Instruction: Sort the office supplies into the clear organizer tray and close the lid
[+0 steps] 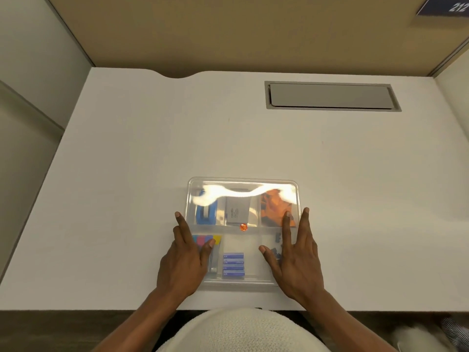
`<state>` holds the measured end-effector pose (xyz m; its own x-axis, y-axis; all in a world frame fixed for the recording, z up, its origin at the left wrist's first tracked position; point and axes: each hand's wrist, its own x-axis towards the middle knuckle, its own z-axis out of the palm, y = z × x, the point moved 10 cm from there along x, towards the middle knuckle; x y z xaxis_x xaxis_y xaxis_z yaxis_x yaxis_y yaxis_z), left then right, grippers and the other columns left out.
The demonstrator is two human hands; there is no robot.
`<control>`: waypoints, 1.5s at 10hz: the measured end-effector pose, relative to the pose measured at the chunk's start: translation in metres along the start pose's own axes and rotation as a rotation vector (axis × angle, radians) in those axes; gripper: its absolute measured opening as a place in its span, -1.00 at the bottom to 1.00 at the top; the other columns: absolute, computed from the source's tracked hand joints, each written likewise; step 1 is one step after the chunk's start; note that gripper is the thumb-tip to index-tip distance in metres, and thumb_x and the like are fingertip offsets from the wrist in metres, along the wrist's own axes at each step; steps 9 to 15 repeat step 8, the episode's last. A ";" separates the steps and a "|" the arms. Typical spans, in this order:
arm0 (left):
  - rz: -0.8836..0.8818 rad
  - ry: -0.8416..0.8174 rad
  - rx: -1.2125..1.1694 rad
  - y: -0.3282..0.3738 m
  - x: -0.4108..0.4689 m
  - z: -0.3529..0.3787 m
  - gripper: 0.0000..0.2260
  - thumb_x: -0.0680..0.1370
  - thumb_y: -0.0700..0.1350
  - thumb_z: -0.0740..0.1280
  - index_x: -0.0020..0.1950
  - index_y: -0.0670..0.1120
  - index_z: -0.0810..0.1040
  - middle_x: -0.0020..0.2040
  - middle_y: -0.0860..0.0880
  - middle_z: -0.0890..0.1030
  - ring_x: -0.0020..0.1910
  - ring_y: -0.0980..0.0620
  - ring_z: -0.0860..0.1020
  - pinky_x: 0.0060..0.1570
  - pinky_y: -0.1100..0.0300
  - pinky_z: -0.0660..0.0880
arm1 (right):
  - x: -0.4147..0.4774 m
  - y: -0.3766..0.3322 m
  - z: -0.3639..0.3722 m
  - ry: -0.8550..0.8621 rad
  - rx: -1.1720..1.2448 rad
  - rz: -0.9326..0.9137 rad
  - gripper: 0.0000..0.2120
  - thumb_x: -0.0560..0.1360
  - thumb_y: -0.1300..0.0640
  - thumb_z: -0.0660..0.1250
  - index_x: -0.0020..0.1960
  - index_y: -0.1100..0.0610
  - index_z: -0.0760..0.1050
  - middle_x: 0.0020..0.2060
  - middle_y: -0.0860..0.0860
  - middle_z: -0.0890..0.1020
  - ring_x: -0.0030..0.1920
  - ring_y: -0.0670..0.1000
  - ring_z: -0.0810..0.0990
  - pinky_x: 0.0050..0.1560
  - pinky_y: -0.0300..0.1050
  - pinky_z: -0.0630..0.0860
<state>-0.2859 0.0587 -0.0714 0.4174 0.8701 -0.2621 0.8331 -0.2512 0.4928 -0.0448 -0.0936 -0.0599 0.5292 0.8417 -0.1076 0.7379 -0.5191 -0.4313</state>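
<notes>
The clear organizer tray [243,233] sits lidded on the counter [127,161], glare across its far compartments; left hand [186,260] and right hand [297,257] lie flat on it, each grip spread.

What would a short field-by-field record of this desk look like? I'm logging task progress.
surface: white desk
container: clear organizer tray, lid on, glare across the far half
far row: blue item, grey box, orange items
near row: coloured sticky tabs, blue staple boxes, dark clips
left hand: flat on the lid, fingers spread
right hand: flat on the lid, fingers spread
loose supplies on desk: none visible
</notes>
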 end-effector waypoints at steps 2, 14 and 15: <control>0.041 0.018 -0.089 -0.003 -0.003 0.004 -0.13 0.54 0.38 0.14 0.62 0.13 -0.35 0.59 -0.03 0.29 0.14 0.04 0.63 -0.14 0.29 0.52 | 0.001 -0.005 -0.006 0.003 -0.011 -0.011 -0.08 0.52 -0.51 -0.02 0.66 0.00 -0.21 0.63 0.09 -0.28 0.64 0.18 -0.04 0.45 0.30 0.36; -0.060 0.116 0.165 0.002 -0.004 -0.022 -0.05 0.50 0.52 -0.13 0.66 -0.13 -0.14 0.67 -0.17 0.00 0.58 -0.23 0.23 0.42 -0.13 0.38 | 0.013 0.003 -0.046 0.083 0.208 0.148 -0.08 0.30 -0.57 0.28 0.54 -0.20 0.20 0.63 -0.05 0.05 0.59 0.13 0.15 0.42 0.29 0.35; -0.060 0.116 0.165 0.002 -0.004 -0.022 -0.05 0.50 0.52 -0.13 0.66 -0.13 -0.14 0.67 -0.17 0.00 0.58 -0.23 0.23 0.42 -0.13 0.38 | 0.013 0.003 -0.046 0.083 0.208 0.148 -0.08 0.30 -0.57 0.28 0.54 -0.20 0.20 0.63 -0.05 0.05 0.59 0.13 0.15 0.42 0.29 0.35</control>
